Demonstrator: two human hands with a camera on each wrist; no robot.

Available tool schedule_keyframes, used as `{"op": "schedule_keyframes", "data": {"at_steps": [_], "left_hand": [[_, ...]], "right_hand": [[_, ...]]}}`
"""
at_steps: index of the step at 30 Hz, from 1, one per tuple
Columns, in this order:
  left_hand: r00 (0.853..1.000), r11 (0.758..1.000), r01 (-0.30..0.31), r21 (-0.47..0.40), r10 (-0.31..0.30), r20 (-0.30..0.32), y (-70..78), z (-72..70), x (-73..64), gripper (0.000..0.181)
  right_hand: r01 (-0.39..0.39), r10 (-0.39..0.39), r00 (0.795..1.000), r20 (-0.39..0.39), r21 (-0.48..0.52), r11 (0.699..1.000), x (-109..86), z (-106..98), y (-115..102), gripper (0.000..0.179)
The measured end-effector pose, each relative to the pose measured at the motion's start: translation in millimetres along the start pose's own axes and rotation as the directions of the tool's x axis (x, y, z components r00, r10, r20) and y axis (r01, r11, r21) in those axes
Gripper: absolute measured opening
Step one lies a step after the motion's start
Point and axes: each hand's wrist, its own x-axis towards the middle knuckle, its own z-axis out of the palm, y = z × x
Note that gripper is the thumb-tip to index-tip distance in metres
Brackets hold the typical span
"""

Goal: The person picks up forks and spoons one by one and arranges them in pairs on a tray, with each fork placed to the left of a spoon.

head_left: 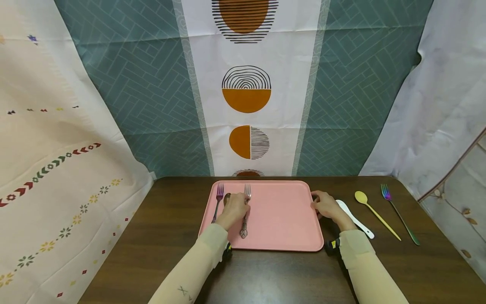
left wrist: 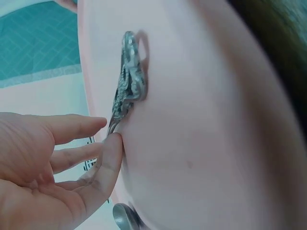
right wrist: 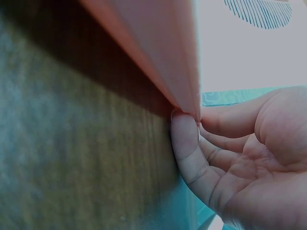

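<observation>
A pink tray [head_left: 281,215] lies on the dark wooden table. Over its left part, my left hand [head_left: 236,207] pinches a silver fork [head_left: 244,230] between thumb and fingers. The fork's ornate handle [left wrist: 128,79] shows up close in the left wrist view. Left of that hand lie a dark, purplish fork [head_left: 219,193] and a spoon [head_left: 226,198], whose handle my hand hides in the head view. At the tray's right side, my right hand [head_left: 327,205] grips the rim [right wrist: 187,91], thumb and fingers on either side of it.
Right of the tray lie a white spoon-like utensil [head_left: 356,219], a yellow spoon [head_left: 376,214] and a rainbow-coloured fork [head_left: 398,215] with a green handle end. A patterned curtain [head_left: 152,84] hangs behind the table [head_left: 171,236], with white cloths at both sides.
</observation>
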Motion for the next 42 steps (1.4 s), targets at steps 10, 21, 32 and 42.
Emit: {"op": "schedule_keyframes", "data": {"at_steps": [10, 21, 32, 42], "left_hand": [[0.999, 0.998, -0.027, -0.06, 0.03, 0.045, -5.3, -12.2, -4.1, 0.036], [0.991, 0.984, -0.131, -0.12, 0.135, 0.022, -25.9, -37.3, -5.2, 0.032], [0.996, 0.986, -0.091, -0.136, 0.087, -0.037, -49.0, -56.7, -9.3, 0.032], [0.991, 0.993, -0.074, -0.088, 0.063, -0.116, -72.7, -72.7, -6.4, 0.034]], "right_hand": [[0.016, -0.016, 1.0, 0.01, 0.005, 1.0, -0.5, 0.0, -0.5, 0.053], [0.003, -0.003, 1.0, 0.016, 0.016, 1.0, -2.3, 2.1, -1.2, 0.054], [-0.002, 0.002, 1.0, 0.026, 0.012, 1.0, -3.0, 0.4, -1.3, 0.055], [0.016, -0.016, 1.0, 0.02, 0.014, 1.0, -0.2, -0.2, -0.2, 0.055]]}}
